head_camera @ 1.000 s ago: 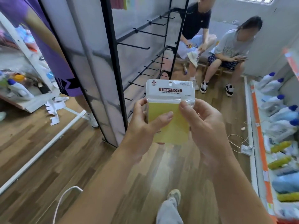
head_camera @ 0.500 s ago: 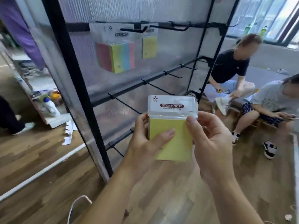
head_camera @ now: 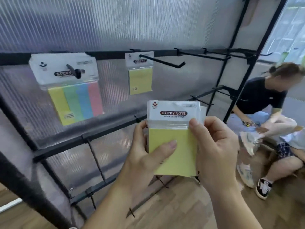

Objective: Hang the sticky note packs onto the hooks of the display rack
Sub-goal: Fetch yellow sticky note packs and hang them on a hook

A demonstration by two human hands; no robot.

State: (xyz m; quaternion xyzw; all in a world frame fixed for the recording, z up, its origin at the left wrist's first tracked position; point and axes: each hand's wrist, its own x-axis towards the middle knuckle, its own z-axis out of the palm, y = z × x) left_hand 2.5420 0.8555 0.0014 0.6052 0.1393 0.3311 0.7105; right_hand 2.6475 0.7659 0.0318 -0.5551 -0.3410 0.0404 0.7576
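Note:
I hold a stack of yellow sticky note packs (head_camera: 175,129) upright in front of the display rack (head_camera: 102,129). My left hand (head_camera: 145,161) grips its left side with the thumb across the yellow front. My right hand (head_camera: 214,149) grips the right side, thumb on the clear seal. On the rack's top bar, a multicolour pack (head_camera: 69,86) hangs on a hook at the left. A single yellow pack (head_camera: 140,75) hangs on a long black hook (head_camera: 163,61) just above my stack. More bare hooks (head_camera: 203,55) stick out further right.
Two people sit low at the right: one in a black shirt (head_camera: 262,96), another partly cut off by the frame edge (head_camera: 280,162). The rack's black upright posts (head_camera: 237,52) stand between me and them. Wooden floor (head_camera: 173,210) lies below.
My view has risen from the floor and lower hooks to the top bar with its hung packs. The stack in my two hands has come up closer to the rack.

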